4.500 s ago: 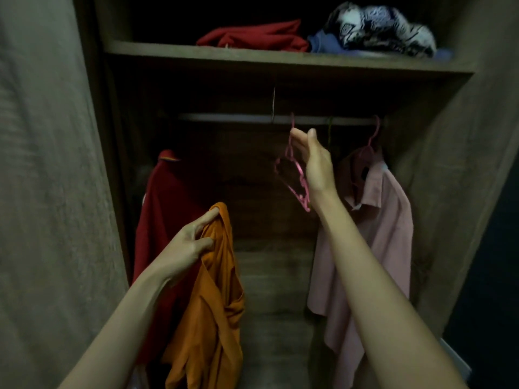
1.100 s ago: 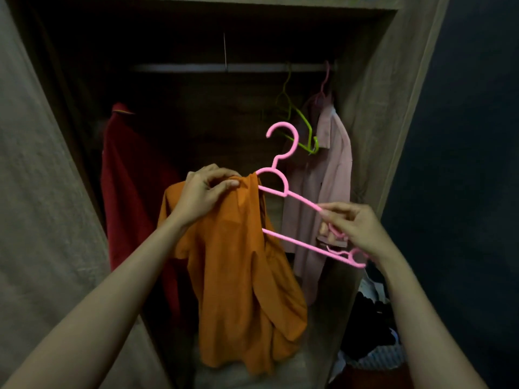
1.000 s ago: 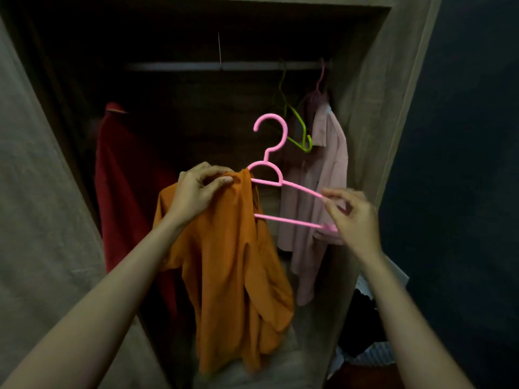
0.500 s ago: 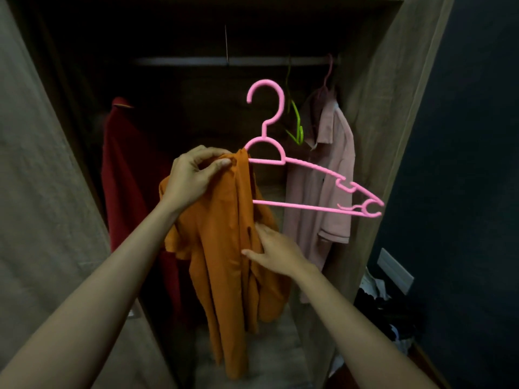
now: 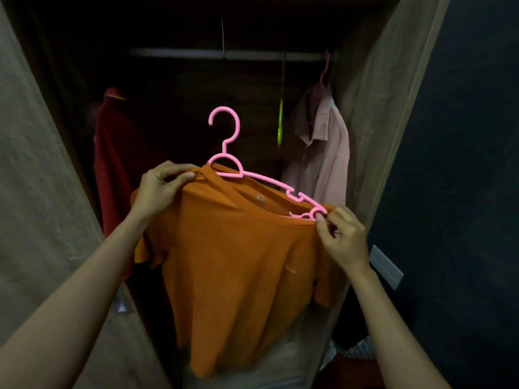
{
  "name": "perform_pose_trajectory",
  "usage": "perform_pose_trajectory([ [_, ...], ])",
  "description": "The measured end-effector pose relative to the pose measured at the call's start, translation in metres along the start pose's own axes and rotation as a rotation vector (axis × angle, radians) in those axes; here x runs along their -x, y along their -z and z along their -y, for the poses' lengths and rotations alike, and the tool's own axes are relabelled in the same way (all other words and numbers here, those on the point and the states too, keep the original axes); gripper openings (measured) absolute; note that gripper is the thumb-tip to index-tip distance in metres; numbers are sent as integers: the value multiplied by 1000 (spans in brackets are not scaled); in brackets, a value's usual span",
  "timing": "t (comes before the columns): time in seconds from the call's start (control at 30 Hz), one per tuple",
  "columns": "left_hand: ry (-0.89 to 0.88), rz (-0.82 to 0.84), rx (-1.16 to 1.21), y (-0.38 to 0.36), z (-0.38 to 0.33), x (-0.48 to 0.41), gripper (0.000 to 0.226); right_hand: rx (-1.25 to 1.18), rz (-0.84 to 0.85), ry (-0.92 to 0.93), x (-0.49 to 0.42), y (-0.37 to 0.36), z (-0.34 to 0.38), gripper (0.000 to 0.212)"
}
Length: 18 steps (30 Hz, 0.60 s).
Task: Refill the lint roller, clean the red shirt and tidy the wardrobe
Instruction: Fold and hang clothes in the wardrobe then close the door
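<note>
An orange T-shirt [image 5: 238, 265] hangs spread out in front of the open wardrobe, with a pink plastic hanger [image 5: 224, 153] pushed partly into its neck. My left hand [image 5: 161, 189] pinches the shirt's left shoulder by the collar. My right hand [image 5: 341, 240] grips the shirt's right shoulder at the hanger's right end. The hanger's left arm is hidden inside the shirt. A red shirt [image 5: 118, 164] hangs at the wardrobe's left.
A pink shirt [image 5: 323, 153] hangs on a pink hanger at the right end of the rail [image 5: 224, 54], with a green hanger [image 5: 280, 119] beside it. Wardrobe side panels stand left and right. A dark wall with a white socket plate [image 5: 386, 266] lies right; clothes are piled low right.
My right hand has moved from the shirt's front up to its right shoulder at the hanger's end. The shirt has spread open across the hanger, which has dropped lower.
</note>
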State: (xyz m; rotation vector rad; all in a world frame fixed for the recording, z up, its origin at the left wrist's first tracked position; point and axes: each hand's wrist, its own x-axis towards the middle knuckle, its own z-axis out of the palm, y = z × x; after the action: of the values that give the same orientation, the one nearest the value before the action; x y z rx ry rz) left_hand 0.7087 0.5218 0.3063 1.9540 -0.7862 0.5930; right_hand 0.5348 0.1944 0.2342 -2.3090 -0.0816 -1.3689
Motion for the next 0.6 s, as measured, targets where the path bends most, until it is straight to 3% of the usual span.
perform_pose_trajectory([
  [0.2,-92,125,-332,-20,3,3,22,-42,-86,3,-20,7,7,32],
  [0.37,44,-61,21,-39,-7,7,17,-98,-10,24,-25,-3,23,27],
  [0.5,68,-63,126,-44,-13,6,15,137,-131,9,-27,-3,20,18],
  [0.6,66,-38,140,-45,-12,2,17,241,-133,-113,-30,1,12,40],
])
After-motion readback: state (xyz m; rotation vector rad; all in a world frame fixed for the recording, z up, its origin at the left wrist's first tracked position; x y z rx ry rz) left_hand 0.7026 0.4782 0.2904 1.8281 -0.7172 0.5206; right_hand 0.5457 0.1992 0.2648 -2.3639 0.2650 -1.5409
